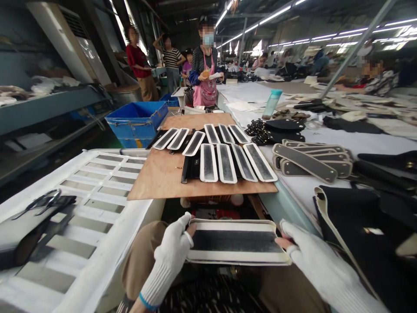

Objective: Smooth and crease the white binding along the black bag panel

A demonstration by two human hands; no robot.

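"Strip lights [275, 15] run overhead. Where's the panel [234, 241]?"

"Near side, lengthwise across the person's front: the gloved left hand [174, 243] pinches its left end, the gloved right hand [309, 243] its right."

"How should they handle it?"

"Evenly, I'd say: matched pressure at both ends and no twisting, so the pale borders [234, 259] stay straight."

"And beyond it?"

"Just past it, a brown board [156, 182] carries similar panels [208, 163]; grey straps [304, 163] lie to the right, a blue bin [137, 121] far left."
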